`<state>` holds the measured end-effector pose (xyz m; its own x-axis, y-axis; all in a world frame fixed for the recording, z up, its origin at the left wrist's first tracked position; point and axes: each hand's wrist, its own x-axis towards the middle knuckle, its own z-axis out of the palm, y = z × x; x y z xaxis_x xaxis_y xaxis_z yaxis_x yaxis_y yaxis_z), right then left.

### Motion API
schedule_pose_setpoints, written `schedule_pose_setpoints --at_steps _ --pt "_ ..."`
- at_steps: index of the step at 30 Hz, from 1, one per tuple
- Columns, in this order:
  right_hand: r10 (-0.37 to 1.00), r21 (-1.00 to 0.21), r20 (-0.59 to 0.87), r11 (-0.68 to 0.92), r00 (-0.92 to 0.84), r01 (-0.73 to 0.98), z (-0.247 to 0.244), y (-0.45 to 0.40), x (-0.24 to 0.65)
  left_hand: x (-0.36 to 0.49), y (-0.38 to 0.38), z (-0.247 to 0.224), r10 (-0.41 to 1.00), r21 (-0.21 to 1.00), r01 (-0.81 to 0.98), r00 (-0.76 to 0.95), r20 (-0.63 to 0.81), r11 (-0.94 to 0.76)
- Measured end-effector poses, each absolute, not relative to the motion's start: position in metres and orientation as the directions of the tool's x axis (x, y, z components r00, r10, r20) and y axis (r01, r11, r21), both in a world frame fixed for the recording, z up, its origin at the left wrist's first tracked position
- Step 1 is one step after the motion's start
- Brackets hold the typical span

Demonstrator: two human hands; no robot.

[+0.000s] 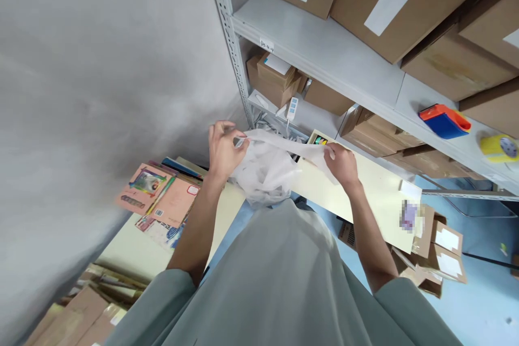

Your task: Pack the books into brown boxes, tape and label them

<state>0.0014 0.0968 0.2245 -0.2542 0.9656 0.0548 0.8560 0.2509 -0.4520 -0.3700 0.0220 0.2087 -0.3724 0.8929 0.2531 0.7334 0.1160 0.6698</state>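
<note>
A translucent white plastic bag [263, 170] hangs in front of my body, its top edge stretched between both hands. My left hand [225, 151] pinches one end of that edge between thumb and forefinger. At the other end, the fingers of my right hand [341, 164] are closed round the plastic. Below the edge the bag hangs loose and crumpled; whether anything is inside, I cannot tell. Beneath my right hand lies a cream tabletop [365, 205]. A small box with coloured shapes [320, 141] shows just behind the stretched edge.
Books and booklets [174, 200] lie on the table at left, against the wall. Metal shelving [316, 38] with cardboard boxes runs along the back. It also bears an orange and blue object [445, 120] and a yellow tape roll [498, 148]. Opened cartons [436, 246] stand at the right.
</note>
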Motion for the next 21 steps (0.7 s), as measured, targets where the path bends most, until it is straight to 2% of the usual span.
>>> schedule_pose_setpoints --at_steps 2,5,8,12,15,18,21 --pt "0.962 -0.538 0.003 0.232 -0.274 0.811 0.226 0.1 0.021 -0.375 0.029 0.201 0.907 0.755 0.65 -0.366 0.209 0.088" --pt "0.953 -0.748 -0.082 0.135 -0.293 0.65 0.227 0.097 0.046 -0.375 0.044 0.189 0.921 0.904 0.408 -0.386 0.043 0.129" --pt "0.955 -0.859 -0.145 0.009 -0.259 0.512 0.227 0.089 0.065 -0.366 0.057 0.179 0.91 0.963 0.213 -0.409 -0.067 0.167" --pt "0.958 -0.87 -0.159 -0.022 -0.239 0.492 0.223 0.081 0.089 -0.347 0.07 0.175 0.909 0.946 0.266 -0.412 -0.061 0.184" --pt "0.965 -0.836 -0.113 0.037 -0.238 0.547 0.219 0.08 0.11 -0.331 0.077 0.177 0.914 0.922 0.348 -0.405 -0.014 0.168" --pt "0.968 -0.775 -0.06 0.108 -0.243 0.622 0.214 0.085 0.133 -0.312 0.081 0.181 0.915 0.91 0.36 -0.402 -0.047 0.205" --pt "0.978 -0.714 -0.12 0.034 -0.171 0.699 0.209 0.096 0.16 -0.287 0.086 0.184 0.909 0.911 0.322 -0.4 -0.115 0.257"
